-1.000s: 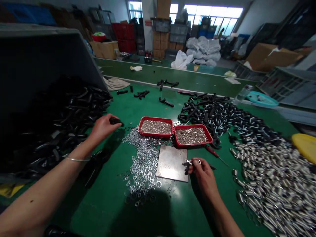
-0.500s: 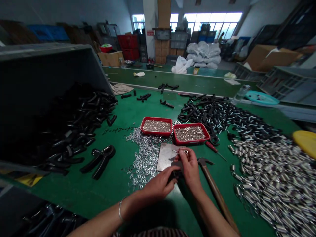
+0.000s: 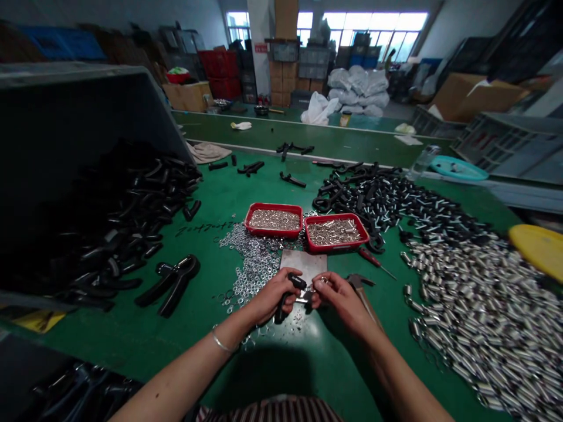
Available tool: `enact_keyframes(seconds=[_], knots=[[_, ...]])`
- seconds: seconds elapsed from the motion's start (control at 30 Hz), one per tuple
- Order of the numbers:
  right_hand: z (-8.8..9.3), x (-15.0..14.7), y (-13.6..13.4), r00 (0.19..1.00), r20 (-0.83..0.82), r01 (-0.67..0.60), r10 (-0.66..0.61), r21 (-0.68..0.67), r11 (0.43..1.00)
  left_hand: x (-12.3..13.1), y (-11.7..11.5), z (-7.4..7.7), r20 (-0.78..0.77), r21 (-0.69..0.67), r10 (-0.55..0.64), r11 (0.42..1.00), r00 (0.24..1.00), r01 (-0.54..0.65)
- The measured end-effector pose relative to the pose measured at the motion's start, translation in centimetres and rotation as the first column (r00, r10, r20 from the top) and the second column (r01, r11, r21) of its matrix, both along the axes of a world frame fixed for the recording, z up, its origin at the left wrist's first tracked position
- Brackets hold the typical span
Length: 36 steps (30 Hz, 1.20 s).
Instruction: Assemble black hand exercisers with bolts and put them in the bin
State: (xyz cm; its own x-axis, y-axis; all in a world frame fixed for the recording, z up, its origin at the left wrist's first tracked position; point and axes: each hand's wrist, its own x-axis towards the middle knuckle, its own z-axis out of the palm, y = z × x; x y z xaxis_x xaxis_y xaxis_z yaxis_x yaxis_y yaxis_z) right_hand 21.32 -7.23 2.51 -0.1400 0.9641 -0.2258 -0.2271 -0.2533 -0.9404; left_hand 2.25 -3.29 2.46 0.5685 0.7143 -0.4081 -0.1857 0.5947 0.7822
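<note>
Over the near part of the metal plate [image 3: 303,262], the left hand [image 3: 280,294] has its fingers wrapped around a black piece [image 3: 297,282], while the right hand [image 3: 333,296] pinches a small shiny piece [image 3: 324,281] between thumb and fingers. The two hands are close together; whether the pieces touch is too small to tell.

The likeliest trouble is a slip: the shiny piece is small and the fingertips cover much of it, so a loose pinch or a crooked push could let it drop. To the left of the plate lie loose washers [image 3: 255,258], where a fallen part would be hard to pick out. Just beyond the plate, the left red tray [image 3: 272,233] and the right red tray [image 3: 338,247] brim with tiny metal bits; a forearm or knuckle catching a rim could spill them and mix the kinds.

Right of the plate, a hammer [image 3: 361,281] lies partly hidden behind the right hand and arm, so a sideways swing could knock it. Farther right of the plate, the heap of metal cylinders [image 3: 488,316] looks apt to roll if bumped. The screwdriver [image 3: 372,258], right of the plate, has its bare shaft angled toward that heap and might snag a sleeveless arm reaching across.
</note>
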Motion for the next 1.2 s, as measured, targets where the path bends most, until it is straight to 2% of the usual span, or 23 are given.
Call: enact_keyframes(seconds=[0.17,0.27,0.33,0.4,0.47,0.53,0.63,0.67,0.73,0.77,0.83,0.9,0.97,1.0,1.07,1.13,1.2], knots=[[0.5,-0.4,0.4,0.998,0.054,-0.021,0.02,0.014,1.0,-0.1,-0.3,-0.3,0.017,-0.016,-0.063,0.998,0.998,0.063],[0.5,-0.4,0.7,0.989,0.143,-0.041,0.031,0.069,0.997,-0.2,-0.7,-0.4,-0.012,0.039,-0.191,0.981,0.981,0.192],[0.5,-0.2,1.0,0.985,0.161,-0.076,0.062,0.08,0.994,-0.5,-1.0,0.0,-0.08,0.117,-0.297,0.945,0.951,0.305],[0.7,0.0,1.3,0.985,0.136,-0.112,0.101,0.076,0.991,-0.8,-1.3,0.7,-0.134,0.189,-0.351,0.909,0.927,0.371],[1.0,-0.1,1.6,0.985,0.121,-0.136,0.125,0.084,0.987,-1.2,-1.2,1.3,-0.12,0.217,-0.371,0.896,0.921,0.389],[1.5,-0.6,1.9,0.979,0.168,-0.135,0.112,0.13,0.982,-1.3,-1.0,1.5,-0.084,0.19,-0.374,0.904,0.924,0.383],[1.9,-1.3,2.0,0.938,0.339,-0.151,0.068,0.225,0.963,-0.8,-0.1,1.0,-0.131,0.159,-0.335,0.922,0.933,0.354],[1.8,-1.1,2.0,0.913,0.405,-0.155,0.041,0.254,0.955,-0.6,0.3,0.8,-0.178,0.19,-0.286,0.929,0.941,0.318],[1.3,0.5,2.0,0.852,0.522,-0.132,-0.046,0.3,0.945,-0.4,1.2,0.6,-0.251,0.298,-0.115,0.936,0.961,0.19],[0.9,1.9,2.1,0.81,0.575,-0.098,-0.116,0.327,0.94,-0.5,1.8,0.7,-0.261,0.353,-0.014,0.929,0.965,0.109],[0.2,6.0,2.3,0.675,0.674,0.008,-0.301,0.401,0.916,-1.0,2.9,1.1,-0.249,0.413,0.134,0.91,0.959,-0.02],[-0.2,10.8,2.6,0.489,0.735,0.117,-0.469,0.478,0.871,-1.5,3.9,1.7,-0.244,0.426,0.166,0.903,0.955,-0.048],[-0.1,14.4,3.0,0.395,0.745,0.182,-0.537,0.509,0.841,-1.6,4.5,1.8,-0.254,0.43,0.151,0.902,0.955,-0.028],[0.0,15.3,3.2,0.381,0.746,0.195,-0.546,0.512,0.836,-1.3,4.6,1.6,-0.248,0.428,0.144,0.903,0.958,-0.025],[0.3,14.8,3.7,0.415,0.741,0.157,-0.528,0.513,0.844,-0.2,4.4,0.9,-0.217,0.415,0.153,0.909,0.964,-0.051],[0.4,11.8,4.2,0.502,0.736,0.025,-0.454,0.512,0.859,1.3,3.5,-0.1,-0.186,0.384,0.17,0.919,0.968,-0.087],[0.2,7.5,4.8,0.593,0.735,-0.159,-0.329,0.507,0.847,2.8,2.5,-1.0,-0.175,0.355,0.166,0.93,0.97,-0.095]])
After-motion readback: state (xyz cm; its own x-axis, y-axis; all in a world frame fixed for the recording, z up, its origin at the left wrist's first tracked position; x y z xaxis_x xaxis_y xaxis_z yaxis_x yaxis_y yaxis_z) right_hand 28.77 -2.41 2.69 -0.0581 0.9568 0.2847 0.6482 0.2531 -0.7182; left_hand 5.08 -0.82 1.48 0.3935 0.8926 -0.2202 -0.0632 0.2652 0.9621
